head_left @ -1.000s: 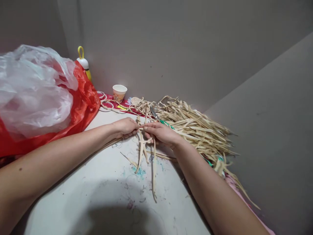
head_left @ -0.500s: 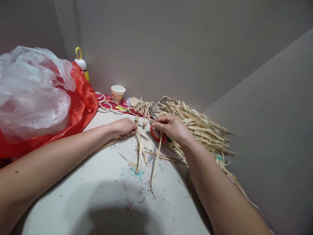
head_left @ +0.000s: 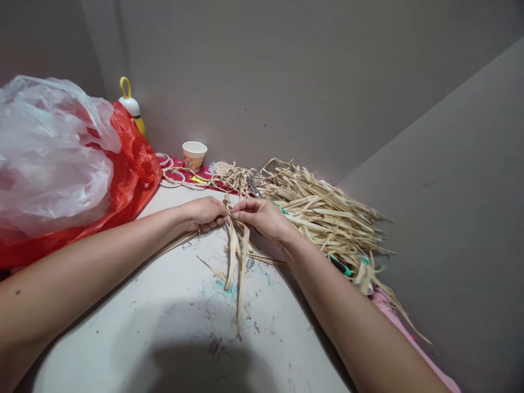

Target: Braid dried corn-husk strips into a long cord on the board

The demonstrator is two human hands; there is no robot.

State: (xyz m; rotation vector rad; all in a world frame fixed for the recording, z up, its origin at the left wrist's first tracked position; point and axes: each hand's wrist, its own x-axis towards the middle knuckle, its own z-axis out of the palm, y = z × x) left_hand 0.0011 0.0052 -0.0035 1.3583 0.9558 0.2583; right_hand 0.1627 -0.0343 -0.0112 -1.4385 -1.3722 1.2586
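A braided straw cord (head_left: 228,203) runs up from between my hands, and loose flat straw strips (head_left: 231,254) hang below it over the white table. My left hand (head_left: 206,213) is closed, pinching the braid at its lower end. From the right, my right hand (head_left: 258,217) is also closed, with thumb and forefinger gripping a straw strip (head_left: 242,278) right beside the braid. The fingertips of both hands nearly meet. Behind my right hand, scissors (head_left: 254,188) lie by the straw, their handles mostly hidden.
A heap of dry straw strips (head_left: 327,210) spreads at the right against the wall. Coiled braided cord (head_left: 239,177) and a paper cup (head_left: 194,155) sit at the back. Red and clear plastic bags (head_left: 57,158) bulge on the left, before a yellow-and-white bottle (head_left: 131,106).
My right hand has moved left to the braid, bringing its straw strip along. The red scissor handle it passed over is now hidden. My left hand stays at the braid.
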